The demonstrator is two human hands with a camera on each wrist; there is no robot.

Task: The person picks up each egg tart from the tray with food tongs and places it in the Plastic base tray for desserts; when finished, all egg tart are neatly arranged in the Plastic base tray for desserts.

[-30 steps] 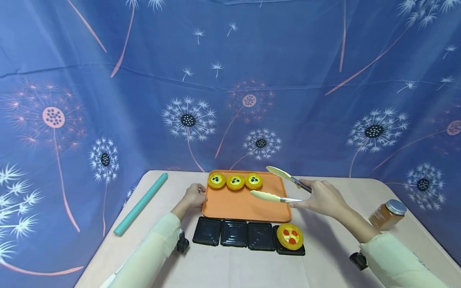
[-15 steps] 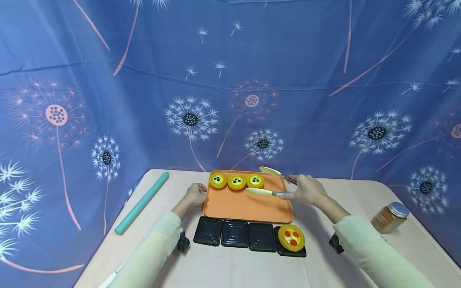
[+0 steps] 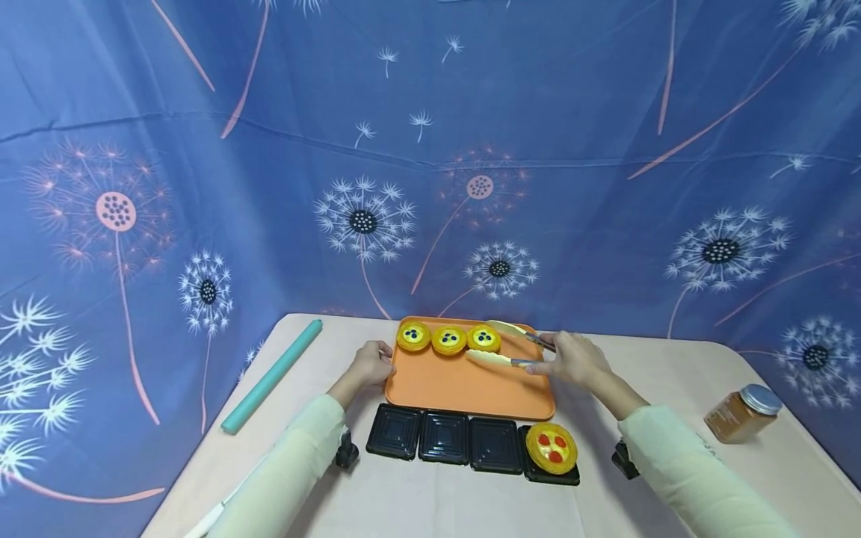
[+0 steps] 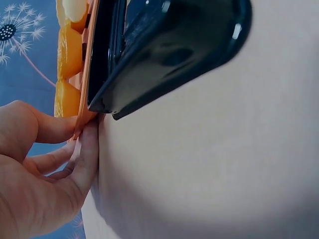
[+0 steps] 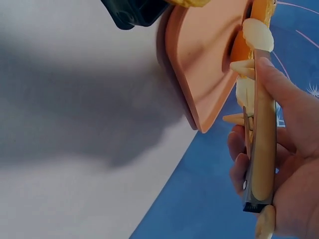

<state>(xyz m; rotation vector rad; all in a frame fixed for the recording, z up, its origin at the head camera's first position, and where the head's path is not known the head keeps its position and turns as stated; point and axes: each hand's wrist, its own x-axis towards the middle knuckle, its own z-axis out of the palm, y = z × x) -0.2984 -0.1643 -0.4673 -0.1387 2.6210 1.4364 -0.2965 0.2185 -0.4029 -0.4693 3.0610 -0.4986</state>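
My left hand (image 3: pixel 371 365) pinches the left rim of an orange tray (image 3: pixel 464 392), thumb above and fingers beneath in the left wrist view. Three yellow tarts with dark blue dots stand in a row along its back: a left tart (image 3: pixel 413 336), a middle tart (image 3: pixel 448 341) and a right tart (image 3: pixel 483 338). My right hand (image 3: pixel 576 360) grips a pair of tongs (image 3: pixel 489 359) with cream tips and metal arms. The tongs are spread, one tip behind the right tart and the other in front of it. The right wrist view shows the tongs' handle (image 5: pixel 264 154) in my palm.
Several black square dishes line the tray's front, among them a left dish (image 3: pixel 394 431); the rightmost bears a larger tart with red dots (image 3: pixel 551 448). A teal rod (image 3: pixel 272 377) lies at the left. A silver-lidded jar (image 3: pixel 743 413) leans at the right. A patterned blue cloth hangs behind.
My right hand has moved left with the tongs, bringing their tips to the right tart. My left hand keeps its hold on the tray. The head view has shifted slightly.
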